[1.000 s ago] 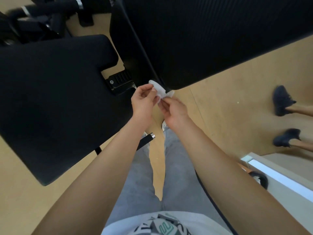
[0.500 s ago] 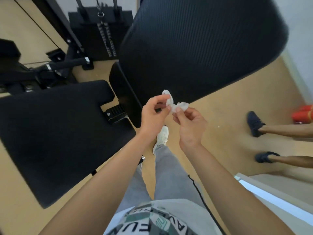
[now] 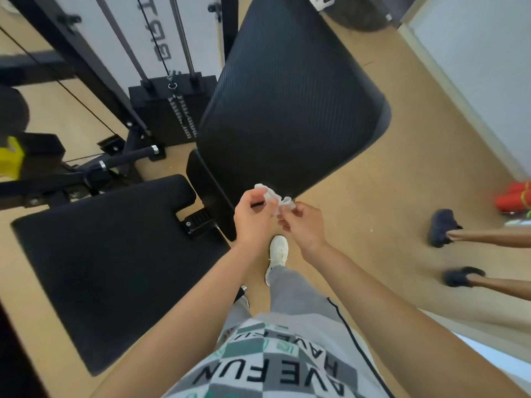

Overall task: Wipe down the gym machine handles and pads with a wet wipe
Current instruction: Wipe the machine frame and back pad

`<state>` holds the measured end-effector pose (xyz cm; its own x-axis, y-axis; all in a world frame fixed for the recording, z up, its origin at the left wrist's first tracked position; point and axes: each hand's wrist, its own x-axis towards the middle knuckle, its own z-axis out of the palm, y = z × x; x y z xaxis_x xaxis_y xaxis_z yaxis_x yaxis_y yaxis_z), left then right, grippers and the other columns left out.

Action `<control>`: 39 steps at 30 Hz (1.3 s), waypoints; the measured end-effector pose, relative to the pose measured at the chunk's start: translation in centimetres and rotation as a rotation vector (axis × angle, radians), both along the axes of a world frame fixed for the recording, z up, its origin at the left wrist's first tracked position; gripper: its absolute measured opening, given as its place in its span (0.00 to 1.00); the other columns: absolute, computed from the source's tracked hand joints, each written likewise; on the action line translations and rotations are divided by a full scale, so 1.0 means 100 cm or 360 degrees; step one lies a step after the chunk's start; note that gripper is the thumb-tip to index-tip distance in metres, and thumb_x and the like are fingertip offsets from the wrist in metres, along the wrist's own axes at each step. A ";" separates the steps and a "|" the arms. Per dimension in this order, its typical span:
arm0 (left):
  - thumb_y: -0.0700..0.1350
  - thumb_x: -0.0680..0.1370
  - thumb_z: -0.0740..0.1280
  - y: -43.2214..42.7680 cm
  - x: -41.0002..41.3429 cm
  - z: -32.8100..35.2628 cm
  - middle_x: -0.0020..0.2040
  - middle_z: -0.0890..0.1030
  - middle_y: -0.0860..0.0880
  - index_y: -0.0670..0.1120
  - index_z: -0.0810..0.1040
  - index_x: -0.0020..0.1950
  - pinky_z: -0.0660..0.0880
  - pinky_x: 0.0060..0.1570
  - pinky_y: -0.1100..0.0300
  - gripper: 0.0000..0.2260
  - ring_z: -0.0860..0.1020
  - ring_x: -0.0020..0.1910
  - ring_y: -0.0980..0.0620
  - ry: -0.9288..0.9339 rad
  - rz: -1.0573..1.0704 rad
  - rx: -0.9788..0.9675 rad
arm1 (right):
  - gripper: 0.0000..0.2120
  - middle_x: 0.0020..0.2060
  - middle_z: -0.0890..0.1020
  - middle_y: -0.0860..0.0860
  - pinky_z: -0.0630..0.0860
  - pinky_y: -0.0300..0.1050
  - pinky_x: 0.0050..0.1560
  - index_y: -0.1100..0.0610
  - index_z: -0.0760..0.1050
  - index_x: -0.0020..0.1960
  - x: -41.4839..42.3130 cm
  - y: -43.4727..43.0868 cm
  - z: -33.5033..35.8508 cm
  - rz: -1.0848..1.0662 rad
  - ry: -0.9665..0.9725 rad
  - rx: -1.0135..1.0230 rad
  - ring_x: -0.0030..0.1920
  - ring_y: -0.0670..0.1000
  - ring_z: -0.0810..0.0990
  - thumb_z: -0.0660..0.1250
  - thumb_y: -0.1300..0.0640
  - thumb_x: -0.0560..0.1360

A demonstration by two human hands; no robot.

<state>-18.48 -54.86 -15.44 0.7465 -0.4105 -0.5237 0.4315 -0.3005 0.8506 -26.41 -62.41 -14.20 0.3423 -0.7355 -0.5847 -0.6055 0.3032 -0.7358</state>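
Observation:
A crumpled white wet wipe (image 3: 273, 196) hangs between both hands in the middle of the view. My left hand (image 3: 252, 218) pinches its left end and my right hand (image 3: 303, 224) pinches its right end. Just behind the hands rises the large black ribbed back pad (image 3: 287, 104) of the gym machine. The flat black seat pad (image 3: 106, 254) lies to the left, below my left arm. A black handle bar with chrome rings (image 3: 126, 158) sticks out at the left, beyond the seat pad.
The weight stack (image 3: 172, 110) with cables and guide rods stands behind the pads. Another person's legs in dark shoes (image 3: 442, 226) stand on the wooden floor at the right. Red objects (image 3: 514, 198) lie by the right wall. My white shoe (image 3: 277, 254) is below the hands.
My head has tilted up, bringing the weight stack and the top of the back pad into view. Both hands keep working the wipe between them, which looks more crumpled.

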 end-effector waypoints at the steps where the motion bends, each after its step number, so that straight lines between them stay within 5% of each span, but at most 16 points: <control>1: 0.42 0.79 0.73 -0.004 -0.003 0.008 0.54 0.83 0.54 0.50 0.80 0.60 0.78 0.47 0.69 0.10 0.82 0.50 0.61 -0.0046 -0.0058 -0.0044 | 0.09 0.38 0.86 0.54 0.83 0.59 0.53 0.53 0.83 0.40 0.000 -0.003 0.007 -0.0052 -0.0042 -0.0046 0.40 0.52 0.85 0.71 0.55 0.79; 4: 0.40 0.79 0.73 -0.019 -0.008 0.028 0.58 0.80 0.54 0.53 0.80 0.62 0.75 0.48 0.75 0.14 0.79 0.54 0.65 -0.0250 -0.0153 -0.0155 | 0.10 0.38 0.86 0.53 0.84 0.56 0.51 0.54 0.82 0.41 -0.005 -0.013 0.022 -0.0170 -0.0158 -0.0185 0.41 0.53 0.85 0.70 0.52 0.79; 8: 0.35 0.81 0.68 -0.029 -0.006 0.029 0.67 0.75 0.54 0.49 0.77 0.72 0.75 0.62 0.68 0.20 0.74 0.66 0.65 -0.0635 -0.0301 -0.0273 | 0.06 0.43 0.85 0.47 0.83 0.56 0.52 0.50 0.80 0.48 -0.015 -0.031 0.034 -0.0289 -0.0229 -0.0355 0.46 0.48 0.84 0.74 0.49 0.76; 12: 0.38 0.82 0.68 -0.026 0.002 0.010 0.76 0.68 0.57 0.51 0.72 0.77 0.70 0.70 0.64 0.24 0.66 0.75 0.61 -0.0652 -0.0312 -0.0035 | 0.19 0.57 0.81 0.42 0.79 0.36 0.50 0.49 0.74 0.63 -0.018 -0.054 0.057 -0.0370 -0.0342 -0.0499 0.54 0.42 0.81 0.75 0.49 0.75; 16: 0.38 0.79 0.71 -0.031 0.012 0.018 0.69 0.72 0.55 0.49 0.77 0.72 0.69 0.58 0.81 0.21 0.74 0.63 0.61 -0.0442 -0.0054 0.0135 | 0.23 0.61 0.80 0.41 0.79 0.33 0.53 0.47 0.71 0.68 -0.014 -0.075 0.076 -0.0243 -0.0531 -0.0521 0.59 0.42 0.81 0.74 0.50 0.76; 21: 0.37 0.78 0.73 -0.061 0.011 0.059 0.61 0.77 0.50 0.45 0.82 0.65 0.73 0.53 0.76 0.16 0.76 0.57 0.69 -0.0811 -0.0071 -0.0084 | 0.23 0.58 0.83 0.44 0.81 0.37 0.54 0.51 0.73 0.69 -0.020 -0.086 0.074 -0.0154 -0.0659 -0.0473 0.57 0.45 0.83 0.75 0.54 0.76; 28: 0.39 0.77 0.75 -0.093 0.023 0.077 0.55 0.79 0.47 0.45 0.84 0.61 0.79 0.52 0.65 0.13 0.80 0.55 0.54 -0.1275 -0.0196 -0.0266 | 0.22 0.57 0.81 0.38 0.78 0.33 0.51 0.44 0.72 0.66 -0.021 -0.093 0.073 -0.0071 -0.0758 -0.0376 0.56 0.39 0.81 0.75 0.58 0.76; 34: 0.43 0.79 0.74 -0.080 0.038 0.056 0.48 0.83 0.53 0.46 0.84 0.58 0.81 0.53 0.57 0.09 0.82 0.48 0.58 -0.0886 0.0181 0.0143 | 0.23 0.57 0.81 0.37 0.78 0.30 0.51 0.48 0.72 0.69 -0.020 -0.093 0.071 -0.0055 -0.0767 -0.0370 0.55 0.36 0.80 0.74 0.56 0.77; 36: 0.42 0.79 0.74 -0.080 0.033 0.061 0.47 0.84 0.53 0.46 0.83 0.56 0.81 0.53 0.53 0.07 0.83 0.48 0.56 -0.0936 0.0163 0.0068 | 0.23 0.57 0.82 0.38 0.80 0.36 0.55 0.48 0.72 0.68 -0.020 -0.093 0.069 -0.0066 -0.0767 -0.0363 0.56 0.38 0.81 0.75 0.55 0.76; 39: 0.39 0.78 0.74 -0.091 0.016 0.079 0.55 0.85 0.49 0.43 0.85 0.59 0.81 0.56 0.59 0.10 0.83 0.55 0.56 -0.1240 0.0001 -0.0115 | 0.23 0.56 0.83 0.40 0.81 0.46 0.60 0.48 0.73 0.67 -0.021 -0.093 0.069 -0.0104 -0.0841 -0.0334 0.58 0.43 0.82 0.76 0.58 0.75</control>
